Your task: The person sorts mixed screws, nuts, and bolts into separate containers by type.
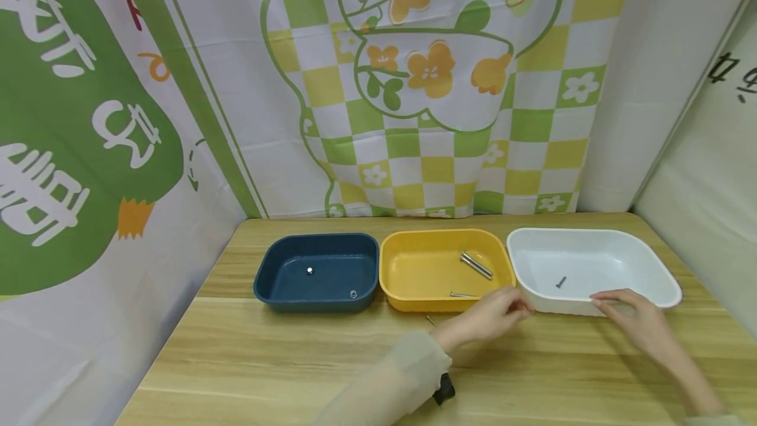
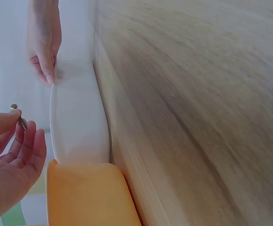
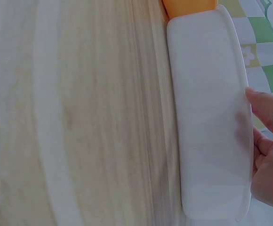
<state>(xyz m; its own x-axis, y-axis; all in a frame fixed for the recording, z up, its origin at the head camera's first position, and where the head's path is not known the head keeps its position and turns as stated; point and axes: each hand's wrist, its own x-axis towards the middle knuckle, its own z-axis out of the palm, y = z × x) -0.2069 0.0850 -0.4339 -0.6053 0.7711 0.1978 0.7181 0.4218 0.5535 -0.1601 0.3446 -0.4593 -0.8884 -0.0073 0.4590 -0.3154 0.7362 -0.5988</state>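
My left hand is in front of the seam between the yellow and white bins. In the left wrist view its thumb and fingertips pinch a small brass-toned screw, tilted with its threaded end lower. My right hand grips the front rim of the white bin, thumb and fingers meeting at the edge. One dark screw lies inside that bin. The yellow bin has thick bolts and a thinner screw in it.
Left of the yellow bin stands a dark blue bin containing two nuts, one hex nut farther back. Another screw lies on the wooden table by the left forearm. A patterned cloth hangs behind the bins.
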